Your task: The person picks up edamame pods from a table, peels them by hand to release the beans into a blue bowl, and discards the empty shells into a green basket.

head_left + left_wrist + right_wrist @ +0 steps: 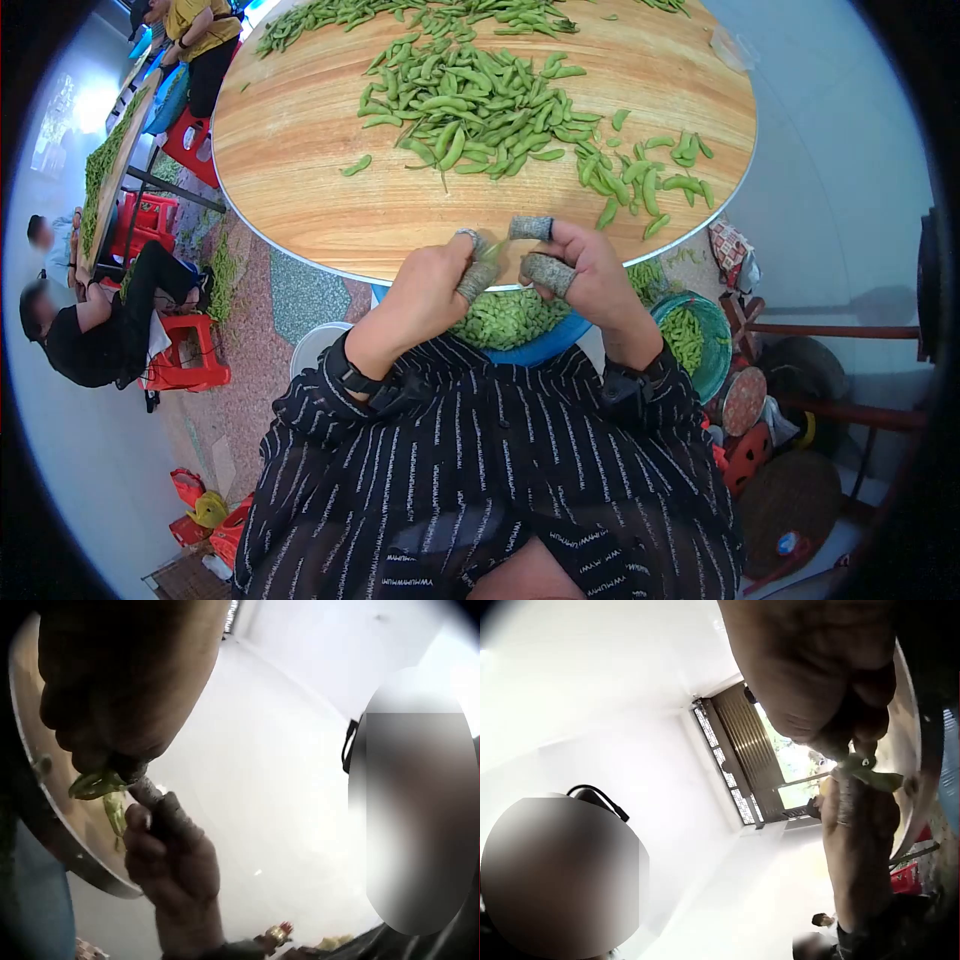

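Between the two hands, close to the round table's near edge, is a blurred green pod (495,252), also visible as a pod (96,785) in the left wrist view and a pod (879,780) in the right. My left hand (425,290) pinches it between thumb and forefinger. My right hand (592,275) meets it from the other side, fingers curled, its fingertips at the pod. Grey wraps cover thumbs and forefingers. Below the hands, a blue basin (540,350) holds shelled green beans (508,318). A large pile of pods (470,100) lies on the table (300,190).
Loose pods (640,180) lie at the table's right. A green basket (716,345) holding pods stands at right, a white bucket (318,345) at left. People sit and stand by another table (125,150) at far left, near red stools (185,355).
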Available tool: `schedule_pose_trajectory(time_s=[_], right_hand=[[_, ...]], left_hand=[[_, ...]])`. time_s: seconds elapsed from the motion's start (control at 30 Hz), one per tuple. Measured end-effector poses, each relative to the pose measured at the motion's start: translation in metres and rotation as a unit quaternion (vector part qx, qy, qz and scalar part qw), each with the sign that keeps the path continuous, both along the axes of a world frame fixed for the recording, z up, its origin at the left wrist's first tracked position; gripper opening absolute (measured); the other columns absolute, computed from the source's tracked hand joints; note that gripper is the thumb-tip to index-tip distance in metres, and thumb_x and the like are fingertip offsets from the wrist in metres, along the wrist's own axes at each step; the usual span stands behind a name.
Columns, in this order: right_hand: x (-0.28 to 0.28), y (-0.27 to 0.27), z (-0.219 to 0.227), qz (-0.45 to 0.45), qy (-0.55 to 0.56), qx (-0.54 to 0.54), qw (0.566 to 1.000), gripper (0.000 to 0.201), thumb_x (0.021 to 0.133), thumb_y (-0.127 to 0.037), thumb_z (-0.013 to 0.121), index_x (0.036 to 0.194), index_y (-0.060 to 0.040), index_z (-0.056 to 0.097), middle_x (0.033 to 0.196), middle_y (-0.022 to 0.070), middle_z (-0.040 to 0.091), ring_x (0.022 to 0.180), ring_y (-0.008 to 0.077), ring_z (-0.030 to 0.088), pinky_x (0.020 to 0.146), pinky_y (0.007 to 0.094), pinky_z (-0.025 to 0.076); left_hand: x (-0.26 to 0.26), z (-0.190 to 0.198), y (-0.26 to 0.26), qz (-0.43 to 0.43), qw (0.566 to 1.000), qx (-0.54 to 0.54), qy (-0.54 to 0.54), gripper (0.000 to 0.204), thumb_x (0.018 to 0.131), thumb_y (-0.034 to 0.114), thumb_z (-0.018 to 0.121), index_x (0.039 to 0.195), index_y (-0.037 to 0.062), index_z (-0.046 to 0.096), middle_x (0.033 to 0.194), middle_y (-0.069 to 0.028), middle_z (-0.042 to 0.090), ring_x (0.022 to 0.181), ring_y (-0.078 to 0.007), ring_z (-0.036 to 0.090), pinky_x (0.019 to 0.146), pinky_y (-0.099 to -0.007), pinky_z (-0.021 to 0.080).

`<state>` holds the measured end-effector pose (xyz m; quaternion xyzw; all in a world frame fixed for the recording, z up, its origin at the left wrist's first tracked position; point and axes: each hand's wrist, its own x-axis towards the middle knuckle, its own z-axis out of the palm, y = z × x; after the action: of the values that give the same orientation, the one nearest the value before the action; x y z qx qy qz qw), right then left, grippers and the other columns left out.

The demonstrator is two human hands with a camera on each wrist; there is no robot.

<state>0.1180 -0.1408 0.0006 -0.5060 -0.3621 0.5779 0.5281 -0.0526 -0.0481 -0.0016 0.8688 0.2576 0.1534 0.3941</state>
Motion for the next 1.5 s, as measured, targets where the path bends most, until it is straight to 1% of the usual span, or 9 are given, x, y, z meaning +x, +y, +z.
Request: schedule_pose_trajectory(time_s=[0.07,0.17,0.6,0.73,0.8,0.9,1.17,1.27,1.5], right_hand=[[-0.006,0.006,-0.005,-0.008,-0.019,0.023,1.000,0.017,0.077,-0.004,0.057,0.093,0.0006,0.057,0.077,0.0023,0.058,0.064,0.0060,0.049,0.055,0.0198,0.039],[-0.004,0.010,-0.016,0.004,-0.037,0.028,0.999,0.014,0.077,-0.006,0.058,0.090,-0.0003,0.058,0.072,0.0009,0.057,0.059,0.0045,0.048,0.050,0.0184,0.036],[-0.003,0.004,-0.014,0.040,0.014,-0.005,0.999,0.008,0.079,-0.009,0.057,0.084,-0.0037,0.059,0.063,-0.0021,0.054,0.052,0.0026,0.044,0.045,0.0169,0.033],[-0.008,0.002,-0.018,0.023,-0.017,0.051,0.998,0.006,0.078,-0.005,0.056,0.083,-0.0018,0.058,0.066,-0.0023,0.054,0.056,0.0049,0.046,0.049,0.0198,0.036],[-0.012,0.001,-0.015,0.003,-0.097,0.141,0.985,0.007,0.075,-0.001,0.054,0.081,0.0004,0.056,0.065,0.0005,0.055,0.059,0.0078,0.046,0.052,0.0227,0.038],[-0.014,0.000,-0.016,-0.008,-0.189,0.180,0.965,0.009,0.070,0.001,0.053,0.079,0.0013,0.055,0.064,0.0049,0.054,0.059,0.0101,0.046,0.054,0.0251,0.038],[-0.024,-0.007,-0.021,0.023,-0.234,0.183,0.955,0.011,0.077,-0.002,0.056,0.088,0.0009,0.056,0.075,-0.0001,0.056,0.070,0.0050,0.047,0.062,0.0214,0.041],[-0.031,-0.009,-0.022,-0.050,-0.132,0.217,0.966,0.009,0.068,-0.001,0.054,0.077,-0.0009,0.052,0.058,0.0112,0.045,0.052,0.0149,0.039,0.049,0.0284,0.035],[-0.026,-0.012,-0.014,-0.034,-0.409,0.281,0.868,0.014,0.061,-0.002,0.054,0.074,-0.0005,0.049,0.064,0.0156,0.048,0.058,0.0338,0.046,0.053,0.0349,0.038]], left_hand=[[0.004,0.008,-0.005,-0.001,0.974,0.170,0.151,0.021,0.066,0.005,0.058,0.084,0.0006,0.048,0.064,-0.0195,0.056,0.061,-0.0341,0.057,0.052,-0.0401,0.044],[0.004,0.006,-0.009,-0.002,0.961,0.245,0.129,0.025,0.060,0.004,0.057,0.083,0.0009,0.048,0.061,-0.0152,0.056,0.057,-0.0317,0.057,0.049,-0.0409,0.043],[0.003,0.011,-0.012,-0.038,0.951,0.291,0.095,0.016,0.069,0.012,0.056,0.081,0.0029,0.050,0.062,-0.0129,0.056,0.057,-0.0308,0.056,0.047,-0.0392,0.041],[0.000,-0.001,-0.005,-0.022,0.998,0.063,0.011,0.018,0.075,0.015,0.060,0.087,0.0040,0.053,0.057,-0.0056,0.052,0.054,-0.0177,0.054,0.046,-0.0310,0.039],[-0.002,0.002,-0.002,-0.002,0.975,-0.223,-0.019,0.022,0.078,0.011,0.062,0.096,0.0037,0.053,0.061,0.0030,0.049,0.058,-0.0046,0.047,0.050,-0.0202,0.036],[-0.004,0.006,-0.007,0.006,0.930,-0.348,-0.119,0.021,0.079,0.009,0.060,0.098,0.0028,0.052,0.067,0.0033,0.053,0.059,-0.0044,0.047,0.053,-0.0178,0.037],[-0.008,-0.011,-0.016,0.018,0.958,-0.238,-0.161,0.019,0.079,-0.002,0.053,0.097,0.0009,0.051,0.081,-0.0004,0.056,0.073,-0.0070,0.050,0.066,-0.0217,0.042],[-0.006,-0.010,-0.023,0.024,0.935,-0.277,-0.221,0.016,0.079,-0.001,0.052,0.095,0.0004,0.052,0.083,-0.0008,0.056,0.075,-0.0070,0.050,0.068,-0.0216,0.042],[-0.005,-0.004,-0.020,0.051,0.938,-0.298,-0.169,0.016,0.076,-0.004,0.048,0.090,0.0002,0.053,0.081,-0.0010,0.056,0.076,-0.0086,0.050,0.069,-0.0217,0.041]])
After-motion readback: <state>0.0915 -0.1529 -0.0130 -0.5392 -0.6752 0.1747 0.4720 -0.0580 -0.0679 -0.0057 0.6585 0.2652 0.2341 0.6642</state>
